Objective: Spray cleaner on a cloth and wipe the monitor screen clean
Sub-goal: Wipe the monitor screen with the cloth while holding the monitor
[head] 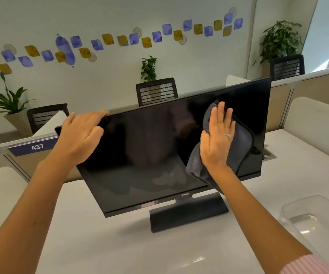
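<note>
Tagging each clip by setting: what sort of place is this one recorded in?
Most likely an open-plan office: a black flat-panel monitor on a white desk, low partitions with a purple plate numbered 437, and black mesh-backed office chairs at neighbouring desks.

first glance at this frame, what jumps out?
The big black monitor in the middle of the white desk, with the right hand pressing a grey cloth flat against the right part of the screen. The left hand rests on the monitor's top left corner, its fingers over the top edge. A hazy smear shows low on the screen, and a clear plastic container sits at the desk's right edge.
</note>
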Demonstrator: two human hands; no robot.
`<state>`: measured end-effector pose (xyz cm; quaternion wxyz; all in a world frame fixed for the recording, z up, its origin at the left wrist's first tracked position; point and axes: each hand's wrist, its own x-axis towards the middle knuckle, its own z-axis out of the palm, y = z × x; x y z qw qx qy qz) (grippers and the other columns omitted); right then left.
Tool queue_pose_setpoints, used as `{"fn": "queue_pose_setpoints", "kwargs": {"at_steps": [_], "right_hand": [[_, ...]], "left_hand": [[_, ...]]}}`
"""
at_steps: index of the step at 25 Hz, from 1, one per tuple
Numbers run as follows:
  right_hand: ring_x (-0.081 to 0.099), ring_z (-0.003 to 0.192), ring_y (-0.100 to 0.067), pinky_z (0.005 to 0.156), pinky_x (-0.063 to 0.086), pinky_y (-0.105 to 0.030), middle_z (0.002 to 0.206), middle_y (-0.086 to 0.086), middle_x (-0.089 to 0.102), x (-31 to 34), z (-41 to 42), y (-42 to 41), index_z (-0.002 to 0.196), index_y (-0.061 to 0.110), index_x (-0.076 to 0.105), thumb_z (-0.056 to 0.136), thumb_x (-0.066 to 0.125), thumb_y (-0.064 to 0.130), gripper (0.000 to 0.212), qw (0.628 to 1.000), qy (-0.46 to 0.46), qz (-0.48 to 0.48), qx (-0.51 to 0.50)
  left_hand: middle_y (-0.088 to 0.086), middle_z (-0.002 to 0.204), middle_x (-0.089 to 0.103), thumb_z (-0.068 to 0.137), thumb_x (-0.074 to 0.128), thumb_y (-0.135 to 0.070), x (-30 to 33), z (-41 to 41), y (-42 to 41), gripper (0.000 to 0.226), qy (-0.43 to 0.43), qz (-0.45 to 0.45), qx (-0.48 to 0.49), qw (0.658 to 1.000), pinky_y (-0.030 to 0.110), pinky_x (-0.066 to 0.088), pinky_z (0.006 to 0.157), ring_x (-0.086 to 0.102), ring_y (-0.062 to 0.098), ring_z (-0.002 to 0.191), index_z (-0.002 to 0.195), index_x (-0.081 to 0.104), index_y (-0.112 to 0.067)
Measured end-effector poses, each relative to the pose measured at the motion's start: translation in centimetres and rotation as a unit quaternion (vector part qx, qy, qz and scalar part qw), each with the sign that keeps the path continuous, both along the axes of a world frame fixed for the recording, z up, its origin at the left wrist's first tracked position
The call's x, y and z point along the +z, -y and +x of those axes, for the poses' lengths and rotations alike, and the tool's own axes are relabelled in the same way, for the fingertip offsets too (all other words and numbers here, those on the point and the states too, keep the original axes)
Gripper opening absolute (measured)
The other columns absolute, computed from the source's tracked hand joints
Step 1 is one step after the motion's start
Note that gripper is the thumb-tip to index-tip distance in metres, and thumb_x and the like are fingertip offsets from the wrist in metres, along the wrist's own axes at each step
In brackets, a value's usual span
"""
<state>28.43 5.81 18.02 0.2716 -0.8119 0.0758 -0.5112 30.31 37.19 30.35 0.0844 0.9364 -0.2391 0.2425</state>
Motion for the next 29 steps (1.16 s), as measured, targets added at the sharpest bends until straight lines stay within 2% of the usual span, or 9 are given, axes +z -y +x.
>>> {"fn": "queue_pose_setpoints", "kwargs": {"at_steps": [7, 12, 17, 19, 20, 22, 24, 25, 29], "right_hand": [[0.005, 0.146, -0.025, 0.118, 0.004, -0.048, 0.156, 0.001, 0.012, -2.1, 0.6, -10.7, 0.149, 0.018, 0.017, 0.083, 0.042, 0.020, 0.070, 0.986, 0.000, -0.146, 0.080], [0.007, 0.146, -0.024, 0.118, 0.006, -0.045, 0.156, 0.000, 0.012, -8.0, -0.8, -9.2, 0.149, 0.022, 0.011, 0.081, 0.043, 0.017, 0.075, 0.964, -0.051, -0.252, 0.060], [-0.003, 0.145, -0.021, 0.117, 0.004, -0.048, 0.156, 0.000, 0.006, -7.1, -1.1, -4.8, 0.149, 0.018, 0.011, 0.084, 0.030, 0.016, 0.068, 0.996, -0.072, -0.051, -0.023], [-0.002, 0.145, -0.021, 0.117, 0.004, -0.050, 0.156, 0.000, 0.007, -5.2, -0.5, -4.5, 0.149, 0.017, 0.013, 0.087, 0.027, 0.015, 0.064, 0.998, -0.047, -0.007, -0.038], [-0.001, 0.145, -0.022, 0.117, 0.005, -0.050, 0.156, 0.000, 0.009, -4.3, -0.2, -5.0, 0.149, 0.017, 0.014, 0.088, 0.027, 0.014, 0.062, 0.999, -0.032, -0.002, -0.039], [0.002, 0.145, -0.023, 0.117, 0.005, -0.052, 0.156, -0.001, 0.013, -2.6, 0.3, -6.9, 0.148, 0.017, 0.016, 0.088, 0.029, 0.013, 0.061, 0.999, -0.010, -0.005, -0.030], [0.005, 0.145, -0.027, 0.117, 0.007, -0.053, 0.155, -0.003, 0.016, -1.2, 0.8, -9.7, 0.148, 0.015, 0.019, 0.088, 0.032, 0.013, 0.061, 1.000, 0.004, -0.024, -0.018], [0.007, 0.145, -0.028, 0.116, 0.008, -0.054, 0.155, -0.004, 0.017, -0.7, 1.0, -11.4, 0.147, 0.014, 0.022, 0.087, 0.034, 0.013, 0.062, 0.999, 0.013, -0.044, -0.010], [0.008, 0.145, -0.027, 0.115, 0.009, -0.054, 0.155, -0.002, 0.019, -0.9, 1.4, -18.5, 0.147, 0.017, 0.024, 0.086, 0.042, 0.017, 0.064, 0.988, 0.031, -0.146, 0.048]], "left_hand": [[0.004, 0.128, 0.054, 0.082, 0.022, -0.027, -1.0, -0.5, -2.8, 0.056, 0.020, -0.044, -0.001, 0.999, 0.045, 0.017, 0.108, 0.042, 0.020, 0.118, 0.133, 0.043, -0.021], [0.003, 0.125, 0.056, 0.084, 0.022, -0.027, -1.1, 0.1, -2.9, 0.053, 0.036, -0.057, -0.011, 0.998, 0.043, 0.021, 0.104, 0.045, 0.021, 0.114, 0.131, 0.046, -0.021], [0.006, 0.118, 0.059, 0.080, 0.025, -0.026, -1.2, 1.5, -6.6, 0.052, 0.022, -0.124, -0.030, 0.992, 0.041, 0.034, 0.097, 0.049, 0.021, 0.108, 0.124, 0.052, -0.019], [0.001, 0.124, 0.054, 0.080, 0.030, -0.018, -2.4, 1.4, -7.4, 0.055, -0.058, -0.264, -0.080, 0.959, 0.027, 0.035, 0.098, 0.046, 0.012, 0.113, 0.134, 0.041, -0.022], [-0.001, 0.126, 0.051, 0.081, 0.032, -0.012, -2.9, 1.5, -7.5, 0.060, -0.111, -0.355, -0.101, 0.923, 0.025, 0.034, 0.100, 0.046, 0.010, 0.116, 0.139, 0.031, -0.025], [0.003, 0.137, 0.044, 0.084, 0.030, 0.003, -3.7, 1.9, -6.8, 0.067, -0.178, -0.507, -0.102, 0.837, 0.038, 0.032, 0.109, 0.041, 0.020, 0.127, 0.143, 0.019, -0.026], [0.009, 0.148, 0.034, 0.092, 0.028, 0.000, -4.0, 2.0, -6.4, 0.057, -0.219, -0.604, -0.077, 0.762, 0.042, 0.030, 0.111, 0.033, 0.027, 0.136, 0.145, 0.021, -0.019], [0.008, 0.149, 0.034, 0.096, 0.030, -0.010, -4.4, 1.8, -6.6, 0.049, -0.238, -0.621, -0.078, 0.743, 0.039, 0.032, 0.109, 0.034, 0.025, 0.136, 0.144, 0.025, -0.017], [0.003, 0.147, 0.040, 0.089, 0.031, -0.023, -8.1, -1.7, -7.7, 0.057, -0.284, -0.549, -0.228, 0.753, 0.035, 0.037, 0.106, 0.042, 0.019, 0.131, 0.145, 0.026, -0.016]]}}
